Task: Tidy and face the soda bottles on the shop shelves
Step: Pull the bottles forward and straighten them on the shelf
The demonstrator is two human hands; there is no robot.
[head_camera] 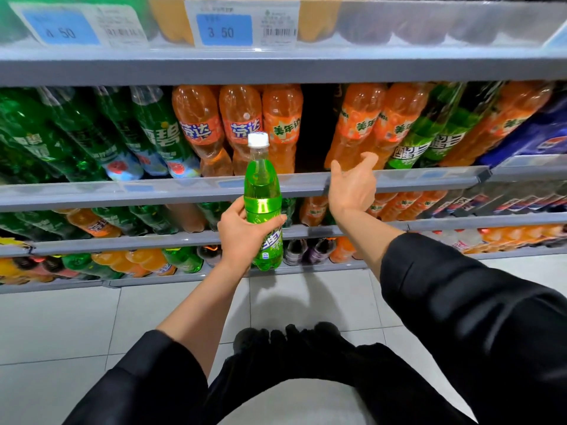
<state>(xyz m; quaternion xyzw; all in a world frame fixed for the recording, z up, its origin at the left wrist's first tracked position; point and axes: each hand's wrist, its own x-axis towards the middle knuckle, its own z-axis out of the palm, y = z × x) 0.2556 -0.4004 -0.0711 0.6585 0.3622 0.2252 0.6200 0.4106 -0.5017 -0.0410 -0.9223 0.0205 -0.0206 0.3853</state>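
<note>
Left hand (244, 233) grips the green bottle (263, 200) round its lower label, fingers and thumb curled tight, bottle upright with its white cap (258, 139) at twelve o'clock, held out in front of the shelf rail (153, 191), dead centre of the view. Right hand (352, 187) is up at two o'clock from the bottle, fingers spread and relaxed, reaching over the rail with fingertips at an orange bottle (352, 127); whether they touch it, I cannot tell. Between that bottle and the orange trio (245, 124) at eleven o'clock there is a dark gap (314, 130) in the row. Further out at ten o'clock, dark green bottles (92, 133) lean on the shelf; at two o'clock, two more light-green bottles (429, 139) sit among the orange ones, with blue bottles (537, 133) at the far right. Up at twelve o'clock, a price tag (242, 24) reads 3.50. Lower shelves (184, 237) at six o'clock carry mixed sodas above the tiled floor (61, 326). Black sleeves (460, 302) cover both forearms partway.
</note>
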